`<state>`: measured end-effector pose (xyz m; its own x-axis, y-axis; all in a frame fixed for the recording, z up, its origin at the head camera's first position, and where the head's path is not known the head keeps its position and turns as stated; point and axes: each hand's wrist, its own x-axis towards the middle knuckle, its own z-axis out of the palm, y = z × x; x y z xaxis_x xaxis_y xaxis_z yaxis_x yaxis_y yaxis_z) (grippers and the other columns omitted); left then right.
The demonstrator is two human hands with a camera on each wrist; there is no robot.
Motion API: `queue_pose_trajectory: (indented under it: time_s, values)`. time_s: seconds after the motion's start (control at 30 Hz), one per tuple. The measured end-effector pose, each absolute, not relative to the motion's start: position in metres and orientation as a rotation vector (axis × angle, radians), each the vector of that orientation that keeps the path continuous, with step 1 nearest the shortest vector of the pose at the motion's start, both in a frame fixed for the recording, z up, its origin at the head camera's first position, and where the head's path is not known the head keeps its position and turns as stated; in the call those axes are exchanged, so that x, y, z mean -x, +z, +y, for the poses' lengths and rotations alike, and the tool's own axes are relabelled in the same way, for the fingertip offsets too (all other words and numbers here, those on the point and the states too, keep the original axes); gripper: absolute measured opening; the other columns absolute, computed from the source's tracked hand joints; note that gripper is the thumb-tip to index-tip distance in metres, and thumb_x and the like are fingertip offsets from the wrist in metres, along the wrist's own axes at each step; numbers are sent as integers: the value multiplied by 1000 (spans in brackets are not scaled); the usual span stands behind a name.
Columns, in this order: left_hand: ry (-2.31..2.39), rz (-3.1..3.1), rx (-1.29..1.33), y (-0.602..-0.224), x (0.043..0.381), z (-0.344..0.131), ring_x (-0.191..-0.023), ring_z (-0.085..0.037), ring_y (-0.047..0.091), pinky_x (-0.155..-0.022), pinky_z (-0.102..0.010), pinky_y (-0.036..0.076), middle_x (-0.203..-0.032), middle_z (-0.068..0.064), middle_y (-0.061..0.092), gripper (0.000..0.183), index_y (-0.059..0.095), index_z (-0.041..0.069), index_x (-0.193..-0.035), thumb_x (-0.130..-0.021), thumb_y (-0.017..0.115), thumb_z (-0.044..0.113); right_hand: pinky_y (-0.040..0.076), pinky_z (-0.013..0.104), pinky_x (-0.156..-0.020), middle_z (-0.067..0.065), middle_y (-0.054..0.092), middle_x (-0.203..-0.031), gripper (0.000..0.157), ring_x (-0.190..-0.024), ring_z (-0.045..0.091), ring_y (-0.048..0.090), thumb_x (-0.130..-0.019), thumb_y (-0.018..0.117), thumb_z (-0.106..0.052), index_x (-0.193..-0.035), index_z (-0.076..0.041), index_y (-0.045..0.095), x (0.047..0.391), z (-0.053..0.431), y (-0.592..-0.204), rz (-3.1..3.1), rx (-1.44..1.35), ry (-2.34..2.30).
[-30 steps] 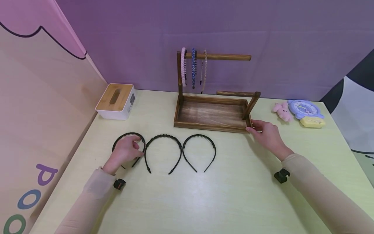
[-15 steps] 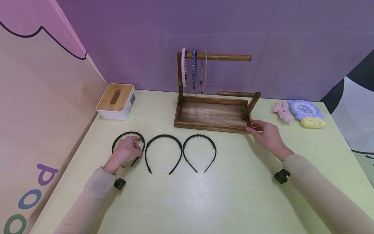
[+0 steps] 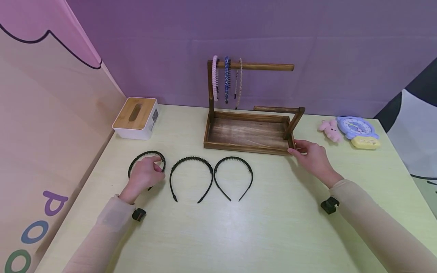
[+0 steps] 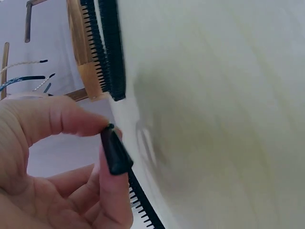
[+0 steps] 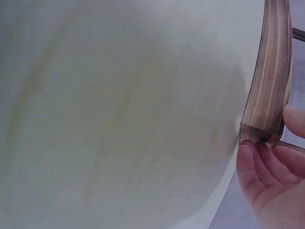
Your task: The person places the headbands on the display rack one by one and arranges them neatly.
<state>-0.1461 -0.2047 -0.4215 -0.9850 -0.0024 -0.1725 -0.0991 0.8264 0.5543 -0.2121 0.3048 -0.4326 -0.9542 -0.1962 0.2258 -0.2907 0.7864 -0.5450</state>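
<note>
My left hand (image 3: 145, 176) pinches a black toothed headband (image 3: 150, 152) at the left of the table. In the left wrist view, thumb and fingers close on one dark limb of this headband (image 4: 116, 155). To its right, two more black headbands lie side by side, a middle one (image 3: 191, 158) and a right one (image 3: 233, 157), arcs facing the back. My right hand (image 3: 313, 157) holds the front right corner of a brown wooden headband stand (image 3: 246, 148), thumb on the front and fingers around the side, as the right wrist view shows.
On the stand's upper bar hang a pink headband (image 3: 214, 77), a blue glittery one (image 3: 227, 79) and a thin beaded one (image 3: 240, 81). A tissue box (image 3: 134, 117) stands back left. Back right lie a pink plush toy (image 3: 330, 131), a blue clock-like item (image 3: 356, 127) and a yellow case (image 3: 365, 143).
The left headband has shifted slightly up and to the left in the head view, with the left hand on it. My right hand and the stand have stayed in place.
</note>
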Motion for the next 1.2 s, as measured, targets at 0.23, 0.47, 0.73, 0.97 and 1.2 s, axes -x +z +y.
queue_pose_trajectory:
  time_s: [0.23, 0.47, 0.73, 0.97, 1.2]
  values:
    - [998, 2886, 131, -413, 143, -204, -72, -21, 59, -65, -35, 43, -83, -4, 67, 58, 54, -2, -133, -77, 66, 7, 48, 52, -73, 24, 67, -101, 45, -87, 39, 66, -93, 65, -23, -124, 8, 57, 211, 306, -433, -2822, -375, 898]
    - [1071, 2933, 106, -408, 142, -202, -74, -25, 59, -66, -34, 40, -83, -6, 69, 56, 56, 0, -131, -76, 67, 6, 48, 52, -72, 24, 67, -101, 44, -87, 39, 66, -93, 65, -23, -124, 8, 58, 210, 305, -432, -2819, -377, 896]
    - [1196, 3012, -31, -390, 132, -187, -61, -14, 61, -57, -32, 44, -81, -3, 69, 50, 61, 2, -127, -77, 65, 4, 47, 52, -73, 24, 67, -102, 44, -87, 39, 66, -93, 64, -24, -123, 8, 58, 211, 306, -433, -2825, -366, 902]
    - [1315, 2980, -216, -373, 127, -169, -65, -15, 60, -57, -33, 47, -82, -2, 67, 51, 62, 5, -126, -76, 66, 1, 47, 52, -74, 24, 66, -102, 44, -87, 39, 66, -93, 64, -24, -124, 8, 58, 212, 306, -433, -2816, -374, 910]
    - [1453, 2878, -389, -359, 126, -145, -68, -15, 59, -53, -31, 48, -83, -2, 64, 53, 61, 7, -128, -77, 63, -6, 47, 52, -73, 24, 67, -102, 44, -86, 39, 66, -93, 64, -23, -124, 7, 58, 214, 306, -436, -2809, -380, 904]
